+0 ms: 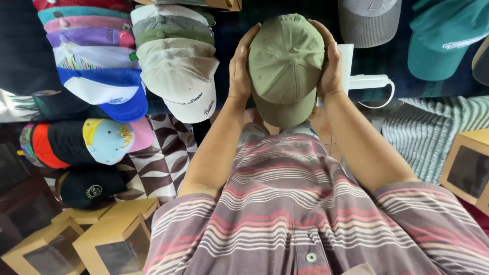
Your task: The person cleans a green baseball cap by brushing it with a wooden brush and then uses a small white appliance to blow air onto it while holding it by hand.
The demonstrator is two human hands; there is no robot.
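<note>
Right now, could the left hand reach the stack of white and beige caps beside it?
Probably yes. The left hand is pressed on the side of the olive green cap, and the stack of white and beige caps lies just to its left with nothing between. It would first have to let go of the cap.

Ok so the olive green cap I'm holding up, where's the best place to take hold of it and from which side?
Probably the crown of the olive green cap, taken from both sides. Its domed top faces the camera and the brim points down toward the body, so the rounded sides are free. The left hand and right hand already cup it there, a steady grip that leaves the brim unbent.
</note>
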